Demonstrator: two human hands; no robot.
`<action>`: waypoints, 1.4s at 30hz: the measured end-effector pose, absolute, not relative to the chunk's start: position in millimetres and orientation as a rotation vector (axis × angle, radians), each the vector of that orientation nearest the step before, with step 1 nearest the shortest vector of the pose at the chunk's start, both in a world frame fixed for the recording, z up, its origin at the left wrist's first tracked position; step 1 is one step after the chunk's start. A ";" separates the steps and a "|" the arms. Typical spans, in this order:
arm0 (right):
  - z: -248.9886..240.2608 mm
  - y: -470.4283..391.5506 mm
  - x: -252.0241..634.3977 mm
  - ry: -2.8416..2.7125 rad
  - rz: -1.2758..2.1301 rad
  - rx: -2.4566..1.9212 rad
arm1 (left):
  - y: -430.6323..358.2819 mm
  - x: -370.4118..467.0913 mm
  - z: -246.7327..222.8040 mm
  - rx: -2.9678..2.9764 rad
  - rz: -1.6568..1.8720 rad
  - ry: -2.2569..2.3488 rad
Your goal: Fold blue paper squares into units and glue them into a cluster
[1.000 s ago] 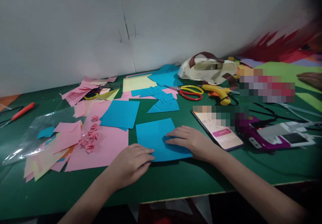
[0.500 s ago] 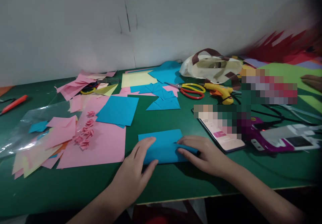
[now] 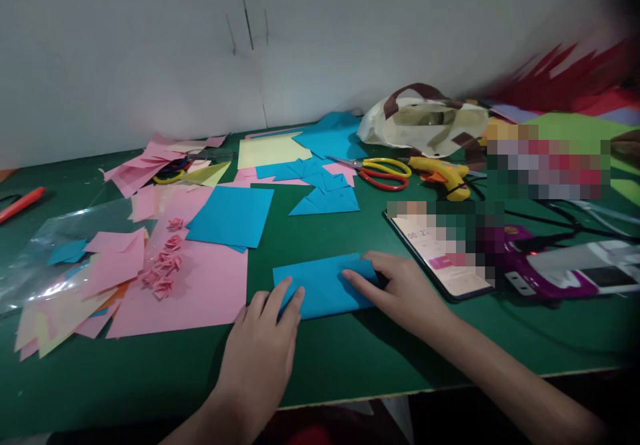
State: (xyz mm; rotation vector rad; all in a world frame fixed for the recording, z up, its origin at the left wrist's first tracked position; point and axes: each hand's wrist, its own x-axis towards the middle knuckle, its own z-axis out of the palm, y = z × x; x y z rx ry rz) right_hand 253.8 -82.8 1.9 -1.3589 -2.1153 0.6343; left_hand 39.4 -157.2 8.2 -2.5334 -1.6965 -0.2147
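A folded blue paper (image 3: 325,285) lies on the green table between my hands, near the front edge. My left hand (image 3: 265,338) rests with its fingertips on the paper's left end, the fingers close to one another. At the right end, my right hand (image 3: 395,285) grips the paper, its thumb on top and its other fingers at the far corner, partly hidden. Farther left, a blue square sheet (image 3: 230,215) lies on a large pink sheet (image 3: 215,292), beside several small pink paper roses (image 3: 167,265).
Behind lie folded blue pieces (image 3: 327,195), scissors (image 3: 384,173), a yellow glue gun (image 3: 445,175) and a cream bag (image 3: 420,125). To the right are a phone (image 3: 440,252) and a purple-and-white device (image 3: 560,272). Clear plastic (image 3: 40,245) lies at the left.
The left hand has turned and drawn down to the paper's left edge. My right thumb now lies on top of the paper. The paper's raised right flap has been laid down. The view has shifted slightly.
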 end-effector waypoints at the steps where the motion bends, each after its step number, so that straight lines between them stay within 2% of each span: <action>1: 1.4 -82.1 252.6 -2.104 0.603 -1.378 | -157.0 38.6 7.2 -2.522 -0.183 -1.698; 11: -2.3 -80.8 245.8 -2.061 0.483 -1.467 | -159.8 36.2 -11.7 -2.657 -0.235 -1.493; 20: -4.9 -85.7 239.5 -2.025 0.291 -1.503 | -160.5 32.8 -15.4 -2.707 -0.200 -1.524; 42: -2.6 -83.7 239.9 -2.048 0.331 -1.528 | -153.2 29.0 -8.7 -2.666 -0.317 -1.523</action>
